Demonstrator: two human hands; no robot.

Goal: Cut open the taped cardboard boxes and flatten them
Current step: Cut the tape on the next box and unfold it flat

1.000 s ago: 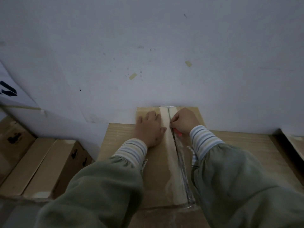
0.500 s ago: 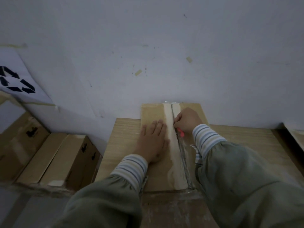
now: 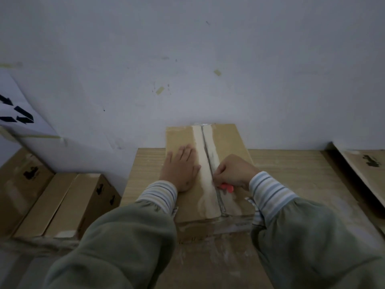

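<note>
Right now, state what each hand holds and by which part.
Right hand grips a red cutter, its front hidden inside the fist. Left hand holds nothing.

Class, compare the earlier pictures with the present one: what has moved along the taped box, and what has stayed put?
The right hand, gripping the red cutter, has drawn back along the taped seam from the box's far end toward the person. The left hand stays flat on the cardboard box, sliding slightly nearer. The box remains on the wooden table.

Storeroom: stacked cardboard boxes [image 3: 62,203], recycling sign [image 3: 16,113], bare wall [image 3: 208,49]
</note>
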